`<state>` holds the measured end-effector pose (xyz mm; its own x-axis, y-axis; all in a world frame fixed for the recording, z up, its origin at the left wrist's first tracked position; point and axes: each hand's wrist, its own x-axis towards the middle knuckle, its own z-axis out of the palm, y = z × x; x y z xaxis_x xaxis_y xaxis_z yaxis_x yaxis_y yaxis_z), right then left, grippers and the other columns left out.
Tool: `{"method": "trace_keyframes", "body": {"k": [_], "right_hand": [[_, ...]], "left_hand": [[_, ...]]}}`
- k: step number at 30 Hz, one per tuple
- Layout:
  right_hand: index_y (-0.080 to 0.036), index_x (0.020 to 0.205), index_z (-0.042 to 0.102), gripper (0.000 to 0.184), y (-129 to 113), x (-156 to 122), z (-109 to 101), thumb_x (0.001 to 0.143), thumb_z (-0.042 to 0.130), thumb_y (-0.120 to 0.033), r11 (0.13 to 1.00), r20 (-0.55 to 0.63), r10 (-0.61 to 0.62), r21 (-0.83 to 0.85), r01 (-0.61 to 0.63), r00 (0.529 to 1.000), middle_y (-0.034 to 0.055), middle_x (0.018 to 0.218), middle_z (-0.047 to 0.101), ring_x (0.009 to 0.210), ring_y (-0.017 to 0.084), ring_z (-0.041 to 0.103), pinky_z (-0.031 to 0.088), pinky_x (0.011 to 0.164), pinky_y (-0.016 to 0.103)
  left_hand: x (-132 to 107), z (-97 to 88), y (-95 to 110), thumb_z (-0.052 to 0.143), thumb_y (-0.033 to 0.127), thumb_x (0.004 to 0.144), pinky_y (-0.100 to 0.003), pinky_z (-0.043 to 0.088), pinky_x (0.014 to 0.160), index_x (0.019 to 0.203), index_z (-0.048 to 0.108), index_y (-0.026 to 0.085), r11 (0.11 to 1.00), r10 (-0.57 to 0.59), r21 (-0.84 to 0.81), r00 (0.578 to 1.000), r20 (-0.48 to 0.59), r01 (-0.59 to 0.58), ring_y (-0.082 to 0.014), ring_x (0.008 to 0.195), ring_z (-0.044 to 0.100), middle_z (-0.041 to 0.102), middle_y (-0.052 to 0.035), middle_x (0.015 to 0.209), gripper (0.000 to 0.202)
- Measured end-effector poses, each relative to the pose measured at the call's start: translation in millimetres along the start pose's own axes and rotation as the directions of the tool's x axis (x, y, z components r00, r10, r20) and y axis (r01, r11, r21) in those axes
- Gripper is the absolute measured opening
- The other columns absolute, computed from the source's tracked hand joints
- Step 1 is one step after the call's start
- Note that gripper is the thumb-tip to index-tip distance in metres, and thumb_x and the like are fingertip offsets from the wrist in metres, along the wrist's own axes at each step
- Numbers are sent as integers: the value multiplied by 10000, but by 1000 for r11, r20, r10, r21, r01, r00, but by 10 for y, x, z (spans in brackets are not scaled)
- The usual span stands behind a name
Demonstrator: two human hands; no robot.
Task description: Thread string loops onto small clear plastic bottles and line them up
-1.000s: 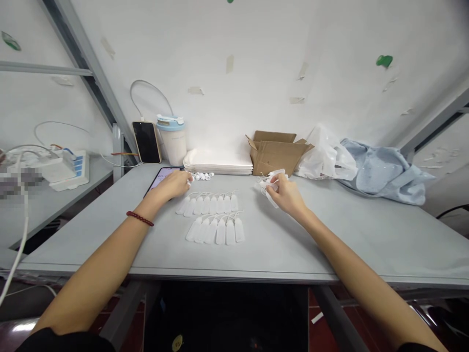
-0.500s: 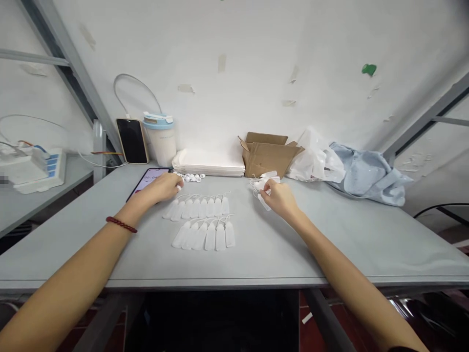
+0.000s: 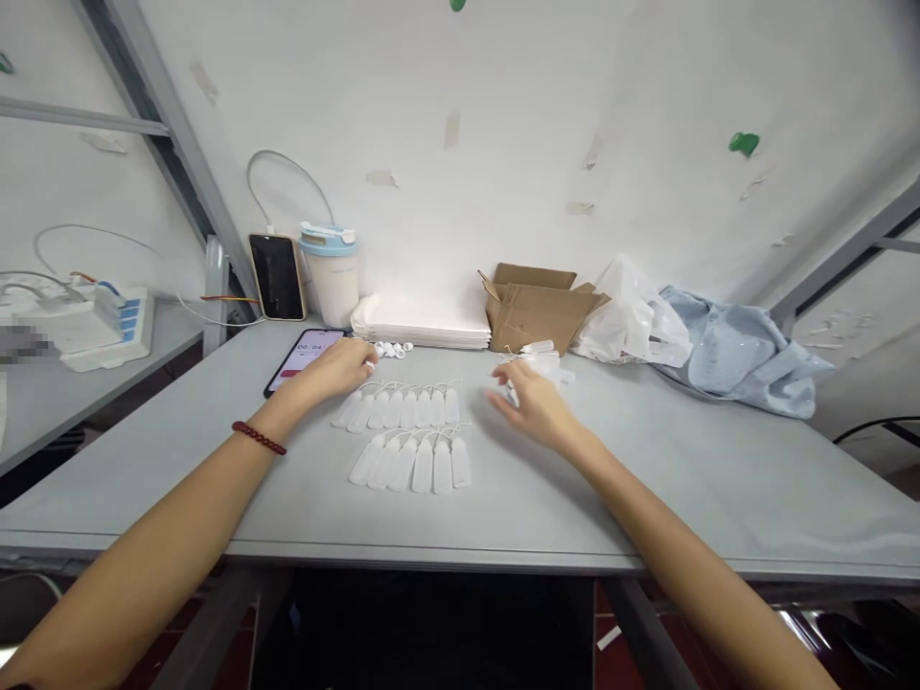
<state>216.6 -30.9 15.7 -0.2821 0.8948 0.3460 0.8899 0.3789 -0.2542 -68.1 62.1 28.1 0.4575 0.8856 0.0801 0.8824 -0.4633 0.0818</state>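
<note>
My left hand (image 3: 345, 367) rests at the back left, beside a cluster of small white rolled pieces (image 3: 394, 350). Its fingers are pressed together, with a bit of white at the tips that I cannot make out. On the right, my right hand (image 3: 530, 402) hovers at a loose pile of white tags (image 3: 542, 359) with thin strings, partly hidden by the hand. Its thumb and fingers are apart. Between the hands lie two rows of flat white tags with string loops: a back row (image 3: 397, 408) and a front row (image 3: 411, 464).
A phone with a timer (image 3: 306, 355) lies under my left wrist. Behind stand another phone (image 3: 278, 278), a cup with a blue lid (image 3: 331, 278), a white paper stack (image 3: 424, 321), an open cardboard box (image 3: 539, 311), a plastic bag (image 3: 632, 321) and blue cloth (image 3: 747, 355).
My right hand has opened its pinch at the tag pile, its thumb now spread away. My left hand stays by the white rolled pieces. The whole view has shifted slightly.
</note>
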Motion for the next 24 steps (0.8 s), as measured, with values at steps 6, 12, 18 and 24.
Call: {"method": "trace_keyframes", "body": {"k": [6,12,18,24], "right_hand": [[-184,1194,483,347,-330,-7,139,927,376,-379,979,248,-203,80,189,947,111,999,544,880,205,540,421,745,324],[-200,1110,549,335,-225,17,193,924,374,-417,985,271,-167,16,169,948,103,928,550,885,216,523,401,701,305],[-203,1076,560,297,-88,37,207,931,366,-376,991,196,-134,6,136,971,92,889,565,797,195,530,384,673,289],[-201,900,510,115,-90,21,145,885,436,-289,962,-65,-55,263,71,996,23,760,549,656,145,497,382,598,253]], "left_hand": [[-25,5,184,397,180,767,-296,418,673,801,636,156,994,70,-69,990,-126,-79,-230,771,615,671,-86,797,243],[-20,54,233,414,190,799,-317,441,813,945,640,145,991,79,-93,986,-148,-93,-236,916,608,667,-107,959,272],[-72,40,461,448,229,813,-352,459,815,930,635,126,954,85,-260,968,-234,-147,-220,854,611,657,-102,925,243],[-161,64,813,551,318,776,-313,508,715,913,640,126,612,25,-781,990,-140,-126,-164,687,635,679,-64,839,252]]}}
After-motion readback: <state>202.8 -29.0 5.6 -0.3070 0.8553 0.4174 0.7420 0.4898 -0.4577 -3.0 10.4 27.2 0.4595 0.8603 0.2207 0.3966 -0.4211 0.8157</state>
